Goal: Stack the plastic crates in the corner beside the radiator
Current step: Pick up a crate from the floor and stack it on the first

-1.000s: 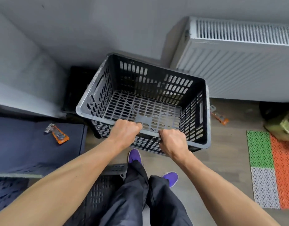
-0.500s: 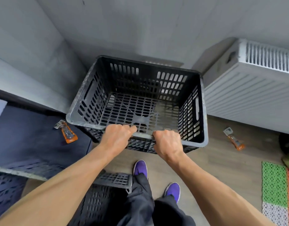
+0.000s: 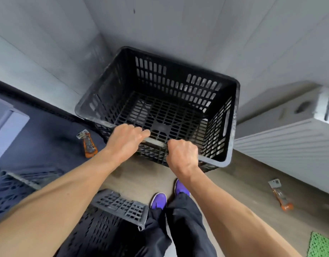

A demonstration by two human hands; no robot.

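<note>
A black slotted plastic crate point(image 3: 178, 84) sits in the corner between two grey walls, left of the white radiator point(image 3: 293, 143). It is empty and upright. My left hand point(image 3: 125, 139) and my right hand point(image 3: 182, 153) both grip its near rim, side by side. What the crate rests on is hidden beneath it. Another black crate point(image 3: 111, 217) stands by my left leg at the bottom. A third crate point(image 3: 13, 184) shows at the left edge.
An orange-handled scraper point(image 3: 88, 143) lies on the dark blue surface point(image 3: 41, 130) at the left. A second scraper point(image 3: 280, 196) lies on the wooden floor below the radiator. A green mat point(image 3: 322, 245) is at the bottom right. My purple shoes point(image 3: 169, 196) stand close to the crate.
The crate in both hands has moved left and back into the wall corner, away from the radiator. The view has swung left, so the radiator and mats slid right.
</note>
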